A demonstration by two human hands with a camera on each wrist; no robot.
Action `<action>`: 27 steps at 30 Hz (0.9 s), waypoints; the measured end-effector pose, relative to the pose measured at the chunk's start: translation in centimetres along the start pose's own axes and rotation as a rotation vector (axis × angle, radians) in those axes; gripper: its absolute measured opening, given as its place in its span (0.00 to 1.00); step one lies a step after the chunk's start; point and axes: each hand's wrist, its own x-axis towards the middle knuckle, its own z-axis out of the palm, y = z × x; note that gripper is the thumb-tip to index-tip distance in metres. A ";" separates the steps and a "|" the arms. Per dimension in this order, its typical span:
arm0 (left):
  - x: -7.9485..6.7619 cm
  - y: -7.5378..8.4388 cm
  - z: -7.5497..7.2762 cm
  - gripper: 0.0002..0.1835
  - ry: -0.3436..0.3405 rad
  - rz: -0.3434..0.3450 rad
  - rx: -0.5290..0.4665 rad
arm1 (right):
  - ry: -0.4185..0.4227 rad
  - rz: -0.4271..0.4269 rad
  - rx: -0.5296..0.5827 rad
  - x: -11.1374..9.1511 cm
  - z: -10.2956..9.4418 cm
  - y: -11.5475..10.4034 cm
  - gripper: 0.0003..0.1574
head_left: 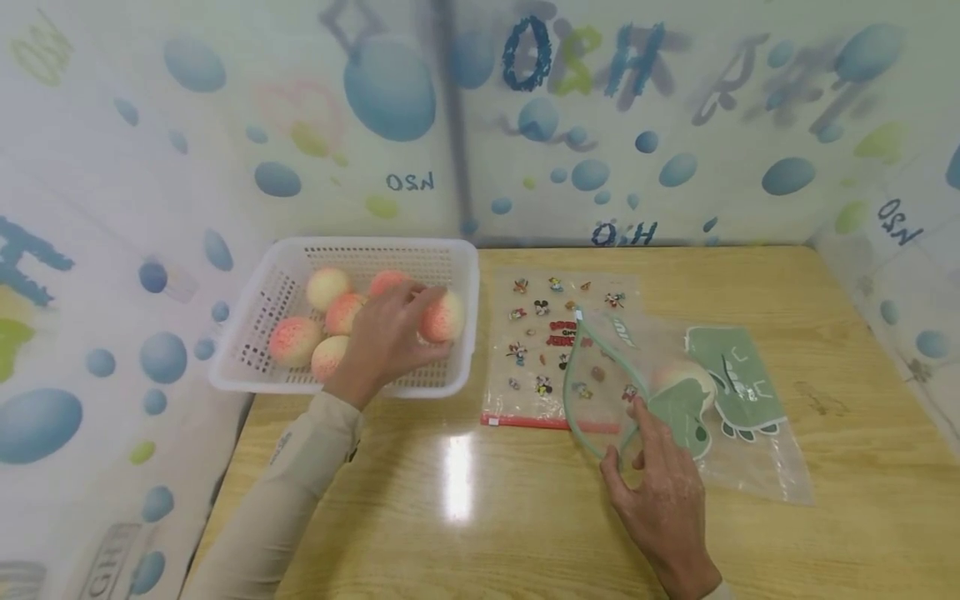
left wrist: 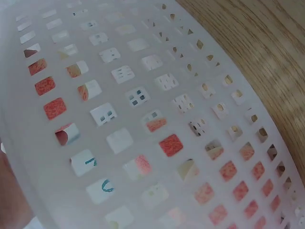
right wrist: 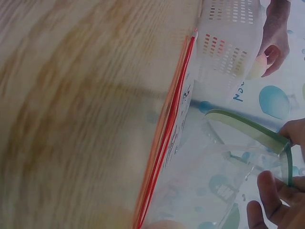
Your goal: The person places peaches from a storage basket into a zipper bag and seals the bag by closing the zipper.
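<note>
My left hand (head_left: pixel 390 329) grips a pink and yellow peach (head_left: pixel 442 317) near the right side of the white basket (head_left: pixel 225 379). In the right wrist view that peach (right wrist: pixel 258 67) shows at the basket's upper edge, between thumb and fingers. Several more peaches (head_left: pixel 295 340) lie in the basket, partly behind the hand. With my right hand (head_left: pixel 663 492) I pinch the green-edged rim of a clear zip bag (head_left: pixel 735 467) printed with a green dinosaur. The bag's mouth (right wrist: pixel 248 126) gapes open toward the basket. A peach (head_left: pixel 690 375) sits inside the bag, partly behind the print.
A second clear bag (head_left: pixel 510 375) with a red zip and cartoon figures lies flat between the basket and the dinosaur bag, which overlaps it. The wooden table (head_left: pixel 412 533) meets patterned walls (head_left: pixel 495 150) at the back and sides.
</note>
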 end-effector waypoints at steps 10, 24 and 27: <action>0.2 0.2 -0.2 0.38 0.086 0.071 -0.006 | 0.007 -0.005 0.019 0.0 0.2 -0.1 0.41; 0.7 1.7 -0.1 0.41 0.160 0.180 -0.038 | 0.013 0.001 0.024 0.1 0.0 0.1 0.41; 0.5 2.0 -0.2 0.40 0.151 0.195 -0.049 | 0.017 -0.001 0.022 0.2 0.0 0.1 0.41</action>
